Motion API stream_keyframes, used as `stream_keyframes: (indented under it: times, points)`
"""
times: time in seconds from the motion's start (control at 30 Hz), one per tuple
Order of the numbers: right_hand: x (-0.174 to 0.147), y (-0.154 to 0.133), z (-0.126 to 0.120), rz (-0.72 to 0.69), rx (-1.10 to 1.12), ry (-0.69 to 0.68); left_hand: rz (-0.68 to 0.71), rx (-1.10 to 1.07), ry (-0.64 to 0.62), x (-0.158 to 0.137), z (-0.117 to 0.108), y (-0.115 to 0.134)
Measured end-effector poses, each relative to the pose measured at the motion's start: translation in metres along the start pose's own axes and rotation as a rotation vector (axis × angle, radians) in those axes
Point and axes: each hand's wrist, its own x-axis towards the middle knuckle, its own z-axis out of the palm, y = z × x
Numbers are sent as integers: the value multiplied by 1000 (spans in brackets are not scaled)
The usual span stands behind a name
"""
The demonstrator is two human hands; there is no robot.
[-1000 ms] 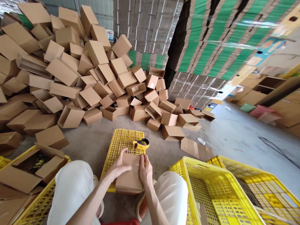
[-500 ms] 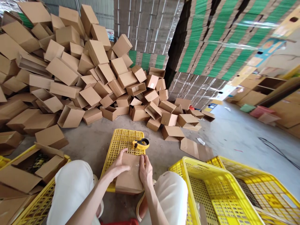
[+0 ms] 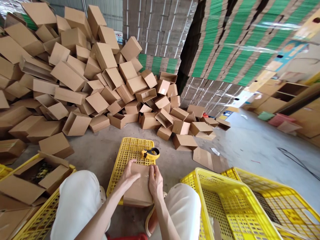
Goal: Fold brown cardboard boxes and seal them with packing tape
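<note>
A closed cardboard box (image 3: pixel 139 189) rests on an upturned yellow crate (image 3: pixel 125 150) between my knees, with shiny clear tape along its top. My left hand (image 3: pixel 129 176) grips the box's left side, thumb lying over the top. On the opposite side, my right hand (image 3: pixel 155 180) has its fingers bent over the top right edge. Just beyond the box lies a yellow and black tape dispenser (image 3: pixel 151 153), touched by neither hand.
A large heap of cardboard boxes (image 3: pixel 100 83) fills the floor ahead. Yellow crates (image 3: pixel 222 200) stand at my right. At my left, an open carton (image 3: pixel 37 180) with dark and yellow items sits on another crate. Tall stacks of flattened cardboard (image 3: pixel 225 43) rise behind.
My left thumb has shifted slightly to the right across the box top. The view has moved a little; the box and tape dispenser stay in place.
</note>
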Motion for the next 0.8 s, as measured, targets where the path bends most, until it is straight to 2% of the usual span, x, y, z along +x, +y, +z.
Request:
stream_keyframes:
  times: [0.1,0.2,0.5,0.63,0.8]
  points:
    - [0,0,0,-3,3,-2,-16,-9,-82,-5,-8,5]
    - [0,0,0,-5,7,16,-28,-5,-111,-8,-11,8]
    - [1,-1,1,-3,-4,-3,11,126,91,0,6,4]
    - [2,-2,1,-12,-13,11,52,208,129,1,8,5]
    - [-1,0,1,-37,-46,46,118,164,170,1,11,-8]
